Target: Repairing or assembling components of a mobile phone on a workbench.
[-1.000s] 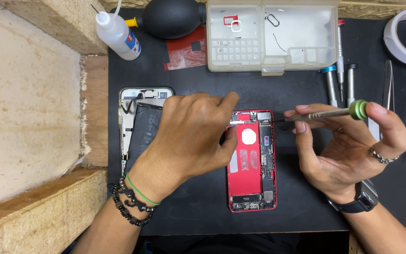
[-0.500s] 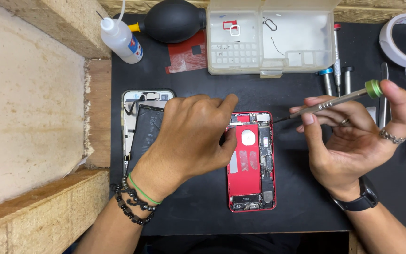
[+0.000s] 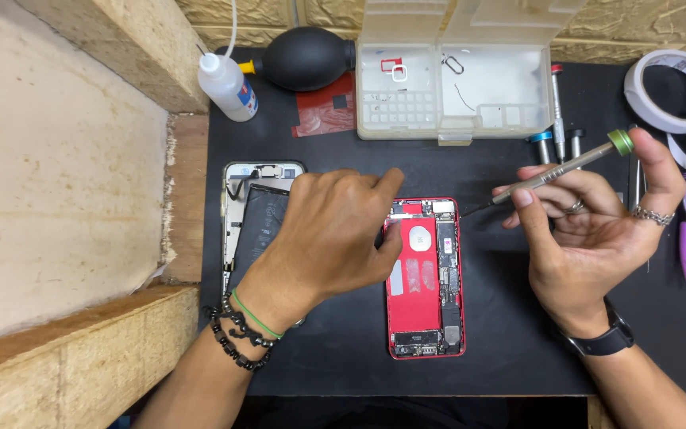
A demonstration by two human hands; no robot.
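- I'm pressing my left hand [image 3: 335,238] flat, fingers together, onto the red opened phone shell [image 3: 426,278] lying mid-mat, near the front edge of the black mat [image 3: 343,357].
- My palm is hiding part of the detached screen panel [image 3: 252,214] lying by the mat's left edge.
- I'm pinching a slim metal screwdriver [image 3: 565,165] with a green cap in my right hand [image 3: 597,230], its tip hovering just beside the shell's top right corner.
- A cloudy plastic parts box [image 3: 454,79] is sitting open at the far edge; its tiny contents are hard to make out.
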